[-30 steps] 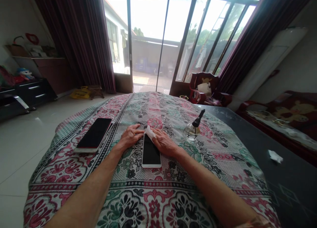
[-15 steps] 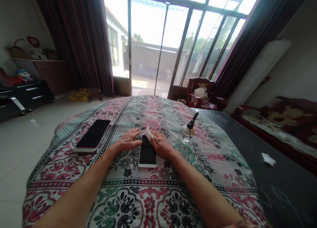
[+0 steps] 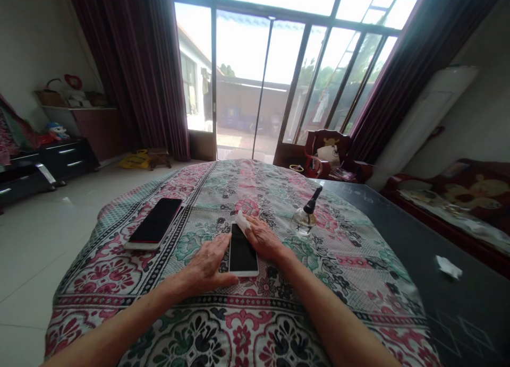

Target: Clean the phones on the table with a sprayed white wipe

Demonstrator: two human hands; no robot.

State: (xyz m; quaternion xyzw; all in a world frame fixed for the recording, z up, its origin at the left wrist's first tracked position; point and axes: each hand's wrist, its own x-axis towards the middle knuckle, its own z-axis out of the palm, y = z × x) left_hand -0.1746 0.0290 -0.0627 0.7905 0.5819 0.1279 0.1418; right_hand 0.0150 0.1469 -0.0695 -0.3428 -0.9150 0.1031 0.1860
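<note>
A white-framed smartphone (image 3: 243,254) with a dark screen lies face up on the patterned tablecloth (image 3: 279,314). My right hand (image 3: 262,238) presses a folded white tissue (image 3: 241,220) against the phone's upper right part, fingers closed over it. Along the phone's left edge rests my left hand (image 3: 211,263), fingers apart, with the thumb at the lower left corner. To the left, a larger dark-screened phone (image 3: 157,220) lies on top of another pale device that is mostly covered. A clear round bottle with a black top (image 3: 306,218) stands to the right of my right hand.
A dark board or tabletop (image 3: 406,239) adjoins the cloth on the right, with a crumpled white tissue (image 3: 449,267) on it. Beyond the table are a wooden chair (image 3: 319,154), glass doors (image 3: 243,91) and curtains. Black drawers (image 3: 66,160) stand at the far left.
My left hand has slid toward me along the phone, its thumb now at the lower corner. My right hand keeps the tissue near the phone's top. The view has shifted slightly.
</note>
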